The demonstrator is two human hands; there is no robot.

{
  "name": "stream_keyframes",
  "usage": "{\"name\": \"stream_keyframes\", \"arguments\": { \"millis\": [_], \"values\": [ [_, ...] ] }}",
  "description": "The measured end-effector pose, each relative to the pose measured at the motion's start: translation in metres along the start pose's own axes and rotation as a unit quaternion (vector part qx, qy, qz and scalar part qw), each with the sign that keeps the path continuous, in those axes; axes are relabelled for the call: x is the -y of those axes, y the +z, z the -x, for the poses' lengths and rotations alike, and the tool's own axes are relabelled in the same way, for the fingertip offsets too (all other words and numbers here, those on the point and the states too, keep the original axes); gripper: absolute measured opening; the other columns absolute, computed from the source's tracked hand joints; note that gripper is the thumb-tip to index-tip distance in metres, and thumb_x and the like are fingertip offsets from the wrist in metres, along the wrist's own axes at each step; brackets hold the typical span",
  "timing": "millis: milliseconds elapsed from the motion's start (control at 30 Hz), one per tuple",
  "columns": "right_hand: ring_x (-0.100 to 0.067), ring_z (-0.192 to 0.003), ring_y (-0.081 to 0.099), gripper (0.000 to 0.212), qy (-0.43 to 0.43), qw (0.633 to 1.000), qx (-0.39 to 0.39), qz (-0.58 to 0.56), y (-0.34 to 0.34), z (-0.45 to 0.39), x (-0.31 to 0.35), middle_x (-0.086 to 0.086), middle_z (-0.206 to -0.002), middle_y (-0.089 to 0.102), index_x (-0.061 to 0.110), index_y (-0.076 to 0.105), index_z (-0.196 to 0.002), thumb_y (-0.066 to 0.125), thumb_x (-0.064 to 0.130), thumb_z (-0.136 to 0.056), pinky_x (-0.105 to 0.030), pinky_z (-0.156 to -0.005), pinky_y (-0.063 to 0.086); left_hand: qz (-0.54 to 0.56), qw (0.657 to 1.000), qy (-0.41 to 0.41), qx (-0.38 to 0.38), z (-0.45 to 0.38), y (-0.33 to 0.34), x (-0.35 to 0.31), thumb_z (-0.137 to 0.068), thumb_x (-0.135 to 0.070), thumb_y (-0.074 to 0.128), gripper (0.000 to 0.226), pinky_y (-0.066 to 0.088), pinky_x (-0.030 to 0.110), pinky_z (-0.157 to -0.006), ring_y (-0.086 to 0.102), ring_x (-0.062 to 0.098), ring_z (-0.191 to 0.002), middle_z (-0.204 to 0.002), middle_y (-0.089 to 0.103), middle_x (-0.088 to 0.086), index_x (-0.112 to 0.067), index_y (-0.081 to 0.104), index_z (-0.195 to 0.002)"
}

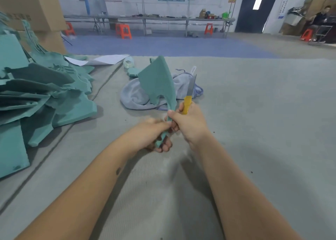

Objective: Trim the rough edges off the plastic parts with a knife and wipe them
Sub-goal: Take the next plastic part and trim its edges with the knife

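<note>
In a workshop lined with benches and orange stools, a grey-covered desk (254, 112) carries the work: a teal plastic part (158, 81) is held upright above it, narrow stem down, broad blade-like end pointing up and away. The left hand (154, 136) grips the stem; the right hand (189, 123) clenches a yellow-handled knife (189, 96), blade up, thumb pinching the part. Trimming likely calls for short strokes away from the fingers. A grey cloth (134, 96) lies behind, untrimmed parts (45, 94) heaped left.

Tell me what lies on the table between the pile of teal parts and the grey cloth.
Only bare grey table mat, crossed by a seam, lies between the pile of teal parts and the grey cloth, as the head view shows.
</note>
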State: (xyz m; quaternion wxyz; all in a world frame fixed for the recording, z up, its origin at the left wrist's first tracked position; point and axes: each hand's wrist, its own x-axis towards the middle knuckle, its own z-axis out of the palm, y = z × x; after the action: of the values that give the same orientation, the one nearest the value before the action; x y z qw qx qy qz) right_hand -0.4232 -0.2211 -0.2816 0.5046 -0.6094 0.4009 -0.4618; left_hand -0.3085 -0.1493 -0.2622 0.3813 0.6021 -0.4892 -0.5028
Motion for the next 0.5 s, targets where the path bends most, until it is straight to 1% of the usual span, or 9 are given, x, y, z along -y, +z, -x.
{"name": "stream_keyframes", "arguments": {
  "millis": [33, 100, 167, 233, 300, 333, 400, 467, 500],
  "values": [
    [-0.013, -0.044, 0.053, 0.028, 0.002, 1.0, -0.007, 0.007, 0.0, -0.001, 0.001, -0.022, -0.069, 0.065, 0.015, 0.041, -0.075, 0.064, 0.006, -0.087, -0.025, -0.045, 0.042, -0.032, 0.999, 0.007, 0.013, 0.005, 0.0, 0.002, -0.101, -0.03, 0.045, 0.029, 0.043, 0.018, -0.042, 0.057, 0.016, -0.045, -0.056, 0.062, 0.008, -0.01, 0.058, -0.085],
    [-0.013, -0.047, 0.053, 0.021, 0.015, 0.999, -0.011, 0.026, 0.0, -0.001, 0.003, -0.018, -0.075, 0.067, 0.009, 0.048, -0.082, 0.062, 0.021, -0.092, -0.024, -0.046, 0.041, -0.043, 0.998, 0.029, 0.024, 0.009, 0.001, 0.004, -0.101, -0.024, 0.045, 0.028, 0.038, 0.017, -0.039, 0.05, 0.012, -0.038, -0.049, 0.056, 0.003, -0.01, 0.057, -0.08],
    [-0.014, -0.045, 0.047, 0.043, 0.051, 0.999, -0.008, -0.009, -0.002, -0.001, 0.004, -0.007, -0.068, 0.059, 0.008, 0.052, -0.083, 0.048, 0.049, -0.097, -0.021, -0.041, 0.036, -0.029, 0.998, 0.053, -0.008, 0.005, 0.002, 0.003, -0.101, -0.021, 0.045, 0.032, 0.032, 0.017, -0.038, 0.04, 0.01, -0.033, -0.044, 0.049, 0.0, -0.011, 0.056, -0.074],
    [-0.013, -0.043, 0.038, 0.056, 0.089, 0.992, 0.001, -0.087, -0.004, 0.0, 0.006, 0.002, -0.056, 0.047, 0.018, 0.044, -0.07, 0.026, 0.064, -0.097, -0.021, -0.039, 0.029, -0.049, 0.994, 0.071, -0.062, 0.0, 0.002, 0.004, -0.101, -0.021, 0.046, 0.034, 0.03, 0.015, -0.036, 0.037, 0.008, -0.032, -0.044, 0.047, -0.001, -0.012, 0.056, -0.07],
    [-0.013, -0.042, 0.033, 0.058, 0.105, 0.99, 0.001, -0.092, -0.006, 0.0, 0.006, 0.006, -0.048, 0.04, 0.022, 0.042, -0.066, 0.017, 0.064, -0.098, -0.024, -0.042, 0.026, -0.045, 0.992, 0.075, -0.091, -0.003, 0.001, 0.007, -0.101, -0.024, 0.046, 0.033, 0.032, 0.015, -0.037, 0.04, 0.009, -0.035, -0.048, 0.05, 0.0, -0.013, 0.057, -0.071],
    [-0.013, -0.042, 0.033, 0.056, 0.107, 0.991, -0.002, -0.08, -0.007, 0.0, 0.005, 0.007, -0.047, 0.038, 0.022, 0.043, -0.067, 0.019, 0.061, -0.099, -0.025, -0.044, 0.026, -0.039, 0.992, 0.077, -0.094, -0.003, 0.0, 0.009, -0.101, -0.025, 0.046, 0.033, 0.034, 0.017, -0.038, 0.043, 0.009, -0.037, -0.051, 0.05, 0.001, -0.013, 0.057, -0.073],
    [-0.012, -0.044, 0.032, 0.046, 0.102, 0.992, -0.006, -0.07, -0.006, -0.001, 0.004, 0.007, -0.049, 0.037, 0.021, 0.044, -0.069, 0.032, 0.052, -0.101, -0.027, -0.046, 0.026, -0.081, 0.984, 0.106, -0.119, -0.002, -0.003, 0.012, -0.1, -0.027, 0.046, 0.032, 0.038, 0.023, -0.046, 0.045, 0.01, -0.044, -0.053, 0.05, -0.003, -0.015, 0.057, -0.073],
    [-0.012, -0.047, 0.034, 0.037, 0.083, 0.993, -0.004, -0.088, -0.006, -0.001, 0.005, 0.006, -0.053, 0.039, 0.02, 0.043, -0.07, 0.048, 0.042, -0.1, -0.026, -0.048, 0.028, -0.158, 0.957, 0.168, -0.178, -0.001, -0.009, 0.013, -0.099, -0.029, 0.047, 0.032, 0.037, 0.027, -0.053, 0.042, 0.005, -0.048, -0.052, 0.048, -0.011, -0.019, 0.055, -0.069],
    [-0.012, -0.047, 0.038, 0.034, 0.072, 0.993, -0.006, -0.098, -0.007, -0.001, 0.006, 0.005, -0.054, 0.044, 0.02, 0.045, -0.07, 0.054, 0.038, -0.098, -0.024, -0.047, 0.031, -0.163, 0.944, 0.196, -0.207, 0.0, -0.012, 0.012, -0.098, -0.029, 0.048, 0.033, 0.035, 0.026, -0.053, 0.04, 0.002, -0.047, -0.051, 0.046, -0.013, -0.019, 0.053, -0.067]
  ]
}}
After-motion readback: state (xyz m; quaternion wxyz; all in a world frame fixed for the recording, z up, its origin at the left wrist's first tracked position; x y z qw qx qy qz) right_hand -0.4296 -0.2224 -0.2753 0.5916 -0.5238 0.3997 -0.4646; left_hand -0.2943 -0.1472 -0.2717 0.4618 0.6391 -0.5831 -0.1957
